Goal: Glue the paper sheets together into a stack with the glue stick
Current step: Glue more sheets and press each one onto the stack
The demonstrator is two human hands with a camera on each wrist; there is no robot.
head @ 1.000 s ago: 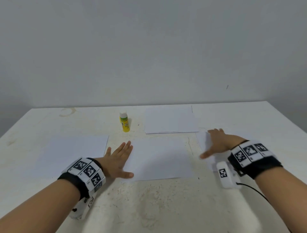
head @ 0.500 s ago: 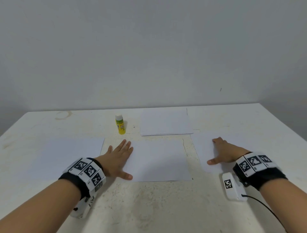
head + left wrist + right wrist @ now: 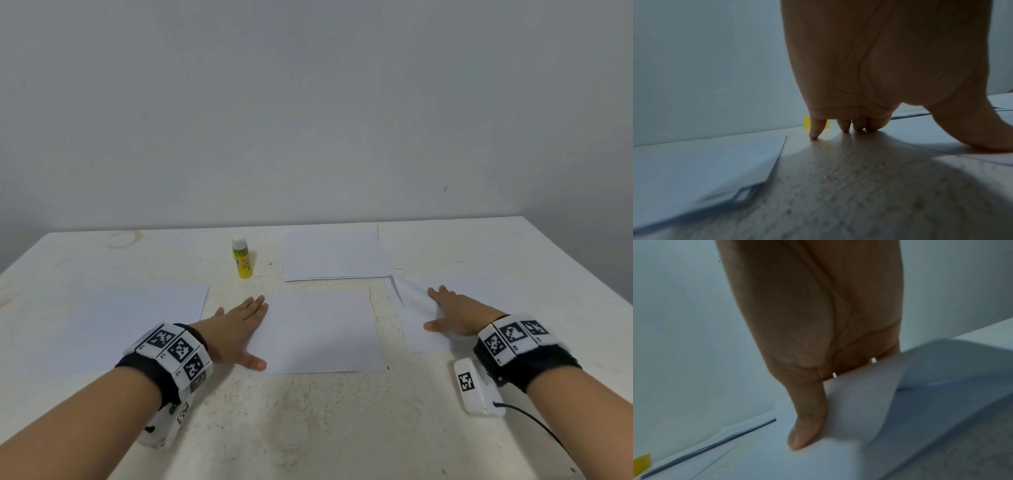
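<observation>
- Head view, far left: a white paper sheet (image 3: pixel 116 329) lies flat on the worn white table (image 3: pixel 308 428), apart from the other sheets. In the left wrist view its near corner (image 3: pixel 705 170) shows the edges of more than one layer.
- Next, the left hand (image 3: pixel 233 334) lies palm down with straight fingers (image 3: pixel 255 305) close together and the thumb stretched out to the side. Fingertips and thumb rest on the left edge of the centre sheet (image 3: pixel 322 332); the little finger touches the bare table.
- Behind that hand, a yellow glue stick (image 3: pixel 242 258) with a white cap stands upright on the table, untouched, just left of the far sheet (image 3: pixel 335 255). The left wrist view shows only a yellow sliver of it behind the fingers.
- The far sheet lies flat beyond the centre sheet, with a narrow strip of table between them.
- On the right, the right hand (image 3: pixel 455 317) is on the right-hand sheet (image 3: pixel 418 318). In the right wrist view the thumb (image 3: pixel 807 426) presses the top of the paper while part of the sheet curls up against the fingers; whether they pinch it I cannot tell.
- Both wrists carry black bands with square-patterned markers and a white camera unit (image 3: pixel 478 387).
</observation>
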